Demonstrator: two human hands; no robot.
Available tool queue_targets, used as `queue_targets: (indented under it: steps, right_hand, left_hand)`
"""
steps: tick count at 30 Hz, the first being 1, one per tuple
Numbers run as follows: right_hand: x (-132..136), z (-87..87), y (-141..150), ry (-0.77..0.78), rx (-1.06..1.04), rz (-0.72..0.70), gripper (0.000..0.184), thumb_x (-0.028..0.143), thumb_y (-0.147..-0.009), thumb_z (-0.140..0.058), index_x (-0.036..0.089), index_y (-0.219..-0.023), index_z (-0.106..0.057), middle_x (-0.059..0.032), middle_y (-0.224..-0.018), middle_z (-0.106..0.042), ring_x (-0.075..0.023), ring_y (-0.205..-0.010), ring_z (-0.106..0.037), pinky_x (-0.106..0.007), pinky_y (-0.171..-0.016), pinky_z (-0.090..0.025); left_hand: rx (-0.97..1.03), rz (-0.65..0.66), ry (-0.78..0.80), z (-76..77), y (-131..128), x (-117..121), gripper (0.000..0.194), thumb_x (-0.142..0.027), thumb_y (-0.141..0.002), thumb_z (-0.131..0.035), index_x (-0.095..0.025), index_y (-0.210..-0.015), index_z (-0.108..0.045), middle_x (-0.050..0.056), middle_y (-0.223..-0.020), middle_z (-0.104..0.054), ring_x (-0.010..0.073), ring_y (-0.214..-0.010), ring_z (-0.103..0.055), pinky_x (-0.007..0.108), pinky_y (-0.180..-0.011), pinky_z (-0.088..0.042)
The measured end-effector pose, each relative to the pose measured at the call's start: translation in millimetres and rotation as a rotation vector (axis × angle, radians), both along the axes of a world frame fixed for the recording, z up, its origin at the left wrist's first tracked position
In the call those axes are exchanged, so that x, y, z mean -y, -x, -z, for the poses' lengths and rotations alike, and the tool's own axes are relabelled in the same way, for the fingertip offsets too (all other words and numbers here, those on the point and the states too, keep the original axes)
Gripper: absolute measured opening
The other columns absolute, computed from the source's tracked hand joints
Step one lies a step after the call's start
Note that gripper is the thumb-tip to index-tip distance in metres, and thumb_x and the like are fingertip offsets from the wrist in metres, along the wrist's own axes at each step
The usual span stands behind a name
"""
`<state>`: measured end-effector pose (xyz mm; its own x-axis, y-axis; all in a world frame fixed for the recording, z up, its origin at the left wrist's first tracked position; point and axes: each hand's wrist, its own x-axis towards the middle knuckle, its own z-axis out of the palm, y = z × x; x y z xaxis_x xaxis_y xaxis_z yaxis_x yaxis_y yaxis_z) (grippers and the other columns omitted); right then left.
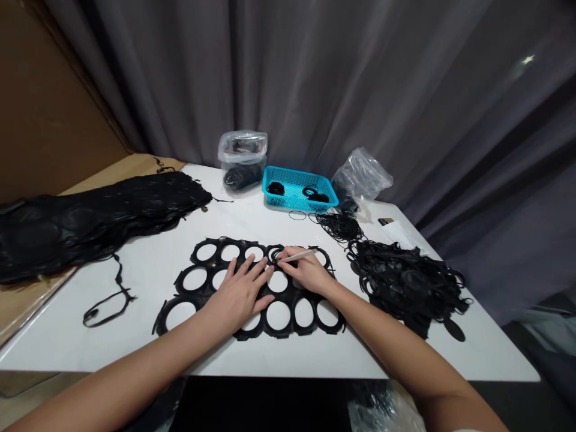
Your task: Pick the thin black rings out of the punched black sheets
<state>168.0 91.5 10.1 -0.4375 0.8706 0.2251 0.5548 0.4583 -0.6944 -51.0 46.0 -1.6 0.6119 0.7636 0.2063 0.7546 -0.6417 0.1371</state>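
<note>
A black rubber sheet (204,291) with rows of round holes lies flat on the white table. My left hand (240,293) rests on it with the fingers spread. Pinched in my right hand (308,273) is a thin pale stick-like tool (300,255), held like a pen. Its tip end is at the rim of a hole in the back row, where a thin black ring (273,254) shows. The tool's exact tip is hidden by my fingers.
Stacked black sheets (90,219) lie at the left. Behind are a plastic tub (243,163), a blue basket (300,204) with black rings and a clear bag (362,177). Tangled rings (341,227) and a black scrap heap (409,282) are at the right. A loose strip (108,309) lies left.
</note>
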Motion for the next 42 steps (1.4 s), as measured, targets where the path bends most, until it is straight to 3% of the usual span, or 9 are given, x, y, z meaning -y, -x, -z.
queue_targets:
  steps: [5,9,13,19,27,34,37,40,42]
  right_hand:
    - [-4,-1.5,1,-0.211,0.271,-0.092,0.011,0.014,-0.094,-0.053,0.018,-0.093,-0.062,-0.0103,-0.099,-0.072,-0.0232,-0.097,-0.062,-0.038,-0.090,-0.039]
    - [-14,-12.7,-4,0.022,0.021,0.074,0.015,0.024,-0.092,-0.056,0.019,-0.078,-0.058,-0.0041,-0.087,-0.071,-0.0184,-0.080,-0.062,-0.030,-0.076,-0.043]
    - [-12,-17.4,-7,0.278,-0.135,0.102,0.014,0.031,-0.084,-0.065,0.020,-0.077,-0.061,-0.0013,-0.087,-0.073,-0.0175,-0.079,-0.063,-0.028,-0.072,-0.045]
    - [-4,-10.7,-1,0.299,-0.155,0.082,0.011,0.031,-0.083,-0.066,0.021,-0.080,-0.064,-0.0018,-0.095,-0.075,-0.0184,-0.086,-0.066,-0.029,-0.077,-0.047]
    - [-6,-6.4,-1,0.152,-0.084,0.022,0.011,0.026,-0.087,-0.063,0.021,-0.079,-0.062,-0.0031,-0.094,-0.075,-0.0190,-0.087,-0.067,-0.031,-0.080,-0.047]
    - [1,1.9,3,-0.307,0.350,-0.132,0.012,0.016,-0.095,-0.050,0.019,-0.093,-0.061,-0.0094,-0.095,-0.070,-0.0233,-0.093,-0.060,-0.036,-0.085,-0.038]
    - [-27,-3.9,-9,-0.366,0.412,0.070,0.015,0.012,-0.092,-0.047,0.019,-0.085,-0.058,-0.0081,-0.083,-0.066,-0.0226,-0.081,-0.057,-0.034,-0.078,-0.036]
    - [-61,-14.8,-26,-0.352,0.319,0.425,0.016,0.016,-0.090,-0.046,0.021,-0.077,-0.055,-0.0049,-0.072,-0.061,-0.0210,-0.069,-0.052,-0.031,-0.068,-0.033]
    - [-76,-19.8,-33,-0.309,0.249,0.537,0.015,0.020,-0.089,-0.049,0.022,-0.074,-0.053,-0.0021,-0.066,-0.056,-0.0199,-0.063,-0.049,-0.030,-0.063,-0.031]
  left_hand:
    - [-0.006,0.002,0.019,0.5,1,0,0.053,-0.045,-0.096,-0.058,-0.023,-0.144,-0.052,0.011,-0.152,-0.050,0.0393,-0.145,-0.036,0.066,-0.114,-0.027]
    - [0.013,0.007,0.010,2.4,3,0,0.052,-0.045,-0.097,-0.057,-0.023,-0.145,-0.051,0.012,-0.152,-0.049,0.0392,-0.146,-0.034,0.068,-0.114,-0.026]
    - [-0.002,0.009,0.014,2.2,2,1,0.053,-0.044,-0.097,-0.058,-0.023,-0.145,-0.051,0.012,-0.153,-0.048,0.0408,-0.145,-0.036,0.070,-0.112,-0.027]
    - [0.001,0.006,0.007,2.7,2,1,0.052,-0.044,-0.096,-0.057,-0.023,-0.143,-0.052,0.012,-0.152,-0.050,0.0418,-0.144,-0.037,0.069,-0.112,-0.028]
    - [0.028,0.004,-0.011,5.4,2,1,0.051,-0.045,-0.097,-0.057,-0.024,-0.143,-0.053,0.012,-0.151,-0.051,0.0408,-0.144,-0.037,0.069,-0.113,-0.027]
    - [0.015,0.009,0.006,3.2,2,1,0.051,-0.044,-0.097,-0.056,-0.025,-0.144,-0.052,0.012,-0.152,-0.049,0.0399,-0.145,-0.036,0.069,-0.114,-0.026]
    - [0.020,0.001,-0.002,4.1,3,1,0.049,-0.045,-0.098,-0.055,-0.026,-0.143,-0.053,0.012,-0.152,-0.050,0.0387,-0.145,-0.036,0.068,-0.115,-0.023]
    - [0.027,0.002,-0.006,4.9,4,2,0.050,-0.045,-0.098,-0.055,-0.026,-0.144,-0.052,0.011,-0.152,-0.050,0.0382,-0.145,-0.036,0.067,-0.115,-0.024]
    - [0.038,0.005,-0.012,5.3,4,2,0.050,-0.046,-0.097,-0.056,-0.027,-0.143,-0.052,0.011,-0.151,-0.051,0.0384,-0.144,-0.038,0.067,-0.114,-0.025]
